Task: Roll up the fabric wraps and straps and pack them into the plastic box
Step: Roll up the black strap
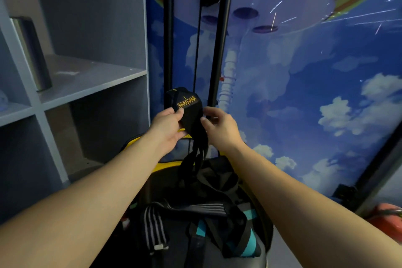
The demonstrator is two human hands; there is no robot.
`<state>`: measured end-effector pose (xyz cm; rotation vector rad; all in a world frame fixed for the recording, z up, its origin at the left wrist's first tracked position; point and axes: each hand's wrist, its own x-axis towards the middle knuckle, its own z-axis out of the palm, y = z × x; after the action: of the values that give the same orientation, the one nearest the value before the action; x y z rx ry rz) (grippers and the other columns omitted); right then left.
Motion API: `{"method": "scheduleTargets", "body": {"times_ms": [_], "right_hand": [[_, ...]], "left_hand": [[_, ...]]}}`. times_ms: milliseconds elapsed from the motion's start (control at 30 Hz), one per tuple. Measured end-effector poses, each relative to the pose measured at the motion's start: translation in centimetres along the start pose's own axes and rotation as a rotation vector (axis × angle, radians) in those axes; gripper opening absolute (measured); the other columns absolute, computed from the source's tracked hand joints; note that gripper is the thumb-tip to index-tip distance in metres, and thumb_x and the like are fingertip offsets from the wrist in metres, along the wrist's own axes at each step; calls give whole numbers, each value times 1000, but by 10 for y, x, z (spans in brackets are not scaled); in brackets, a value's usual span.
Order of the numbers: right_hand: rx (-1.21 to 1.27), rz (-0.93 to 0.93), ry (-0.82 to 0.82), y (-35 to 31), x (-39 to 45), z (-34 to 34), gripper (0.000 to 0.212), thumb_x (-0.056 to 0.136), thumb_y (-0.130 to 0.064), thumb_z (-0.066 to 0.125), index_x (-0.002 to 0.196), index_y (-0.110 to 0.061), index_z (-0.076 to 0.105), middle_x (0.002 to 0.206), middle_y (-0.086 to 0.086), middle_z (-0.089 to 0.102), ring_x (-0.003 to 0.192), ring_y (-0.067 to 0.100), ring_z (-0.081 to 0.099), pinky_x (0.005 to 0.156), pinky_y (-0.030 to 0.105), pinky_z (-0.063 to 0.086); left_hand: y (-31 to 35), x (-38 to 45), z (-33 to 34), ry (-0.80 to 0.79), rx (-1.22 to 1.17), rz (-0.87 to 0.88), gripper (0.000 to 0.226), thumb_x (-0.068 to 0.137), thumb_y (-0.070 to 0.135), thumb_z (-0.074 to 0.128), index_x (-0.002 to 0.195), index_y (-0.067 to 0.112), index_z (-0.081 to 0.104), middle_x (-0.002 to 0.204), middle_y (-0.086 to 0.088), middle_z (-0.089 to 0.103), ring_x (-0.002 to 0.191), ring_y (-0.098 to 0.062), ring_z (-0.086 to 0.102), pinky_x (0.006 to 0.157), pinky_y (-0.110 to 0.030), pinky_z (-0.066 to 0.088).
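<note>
Two hands meet at chest height over a heap of gear; the left hand (168, 123) has its thumb and curled fingers pinching the left edge of a black wrap (187, 107), and the right hand (217, 123) pinches the wrap's right edge with bent fingertips; between them the wrap is bunched into a rounded wad, its yellow-lettered label (187, 101) facing the camera and running aslant, up toward the right; from the wad's underside black straps (194, 159) hang straight down, so the whole piece's long axis runs vertical, wad on top and tails below; the tails reach into a pile of other wraps (195, 213), black with grey stripes and some teal bands, lying in a dark container with a yellow rim (167, 164) beneath the forearms; whether that is the plastic box I cannot tell; to the left stands a grey shelf unit (87, 76) with a dark cylinder (32, 54) on one shelf; behind the hands two black upright poles (168, 39) rise before a blue sky-and-cloud wall mural (304, 93); an orange object (387, 217) sits low at the right edge.
</note>
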<state>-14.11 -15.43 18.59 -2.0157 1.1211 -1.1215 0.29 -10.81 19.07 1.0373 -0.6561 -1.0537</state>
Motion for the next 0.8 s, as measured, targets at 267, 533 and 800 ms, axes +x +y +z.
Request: {"method": "scheduleTargets", "body": {"times_ms": [267,533,800], "right_hand": [[350,188,-79,-44,29,-30,19,98,-25,65,108,-12,74,96,1,77,89,13,74,67,18,56],[583,178,-106,-71,34,-57,17,98,-12,63,111,-5,74,89,1,76,72,3,73,58,11,51],[719,201,-111,-95,46,-79,14,102,-12,56,95,-11,69,82,4,73,63,10,71,51,18,52]], "left_hand": [[36,-4,16,-95,156,15,21,107,12,45,115,14,65,108,-11,73,103,-27,69,78,-41,56],[69,2,26,59,323,125,11,94,21,71,103,25,66,109,-6,74,102,-22,70,81,-37,59],[74,-11,27,-44,427,188,13,91,23,74,104,22,73,100,-3,76,98,-22,72,89,-39,59]]}}
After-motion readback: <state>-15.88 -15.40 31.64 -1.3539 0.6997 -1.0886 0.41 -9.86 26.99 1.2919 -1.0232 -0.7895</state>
